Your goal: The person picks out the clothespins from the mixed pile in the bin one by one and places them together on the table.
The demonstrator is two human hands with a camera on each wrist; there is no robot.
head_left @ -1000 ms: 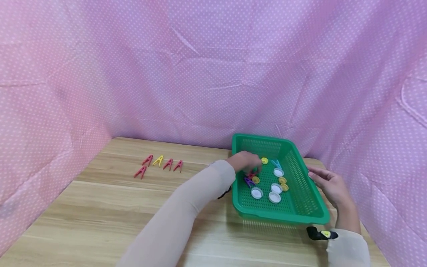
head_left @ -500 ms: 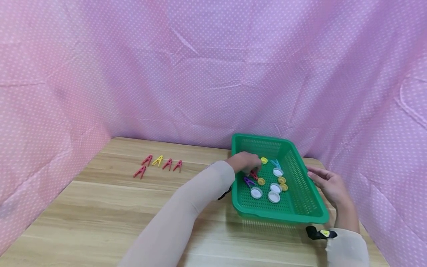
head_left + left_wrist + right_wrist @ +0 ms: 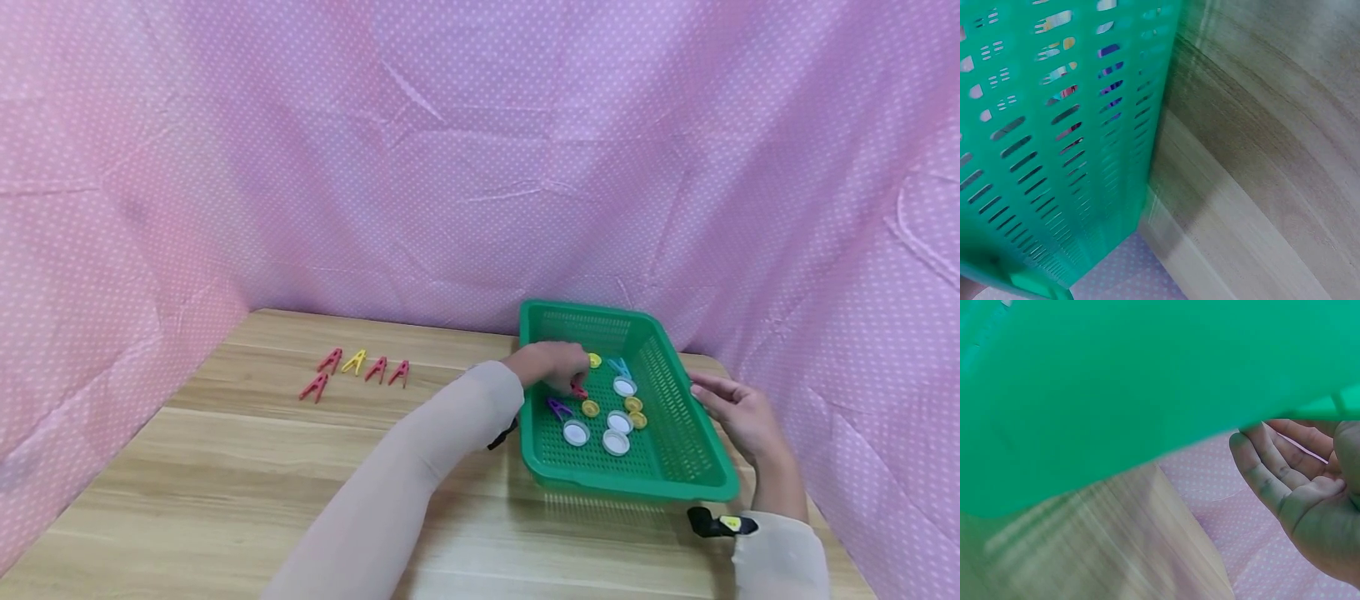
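My left hand reaches over the left rim into a green plastic basket and pinches a red clothespin near the basket floor. The fingertips are partly hidden behind the hand. Close by lie a purple clothespin and a yellow bottle cap. My right hand rests its fingers against the basket's right rim from outside; in the right wrist view its fingers look mostly straight, the tips partly hidden by the basket.
Also in the basket are white lids, more yellow caps and a light blue clothespin. Several red clothespins and a yellow clothespin lie on the wooden table. A pink dotted cloth hangs around it.
The left hand's red clothespin has shifted slightly right within the basket. The yellow cap beside it has slid right too. The right hand has stayed at the rim.
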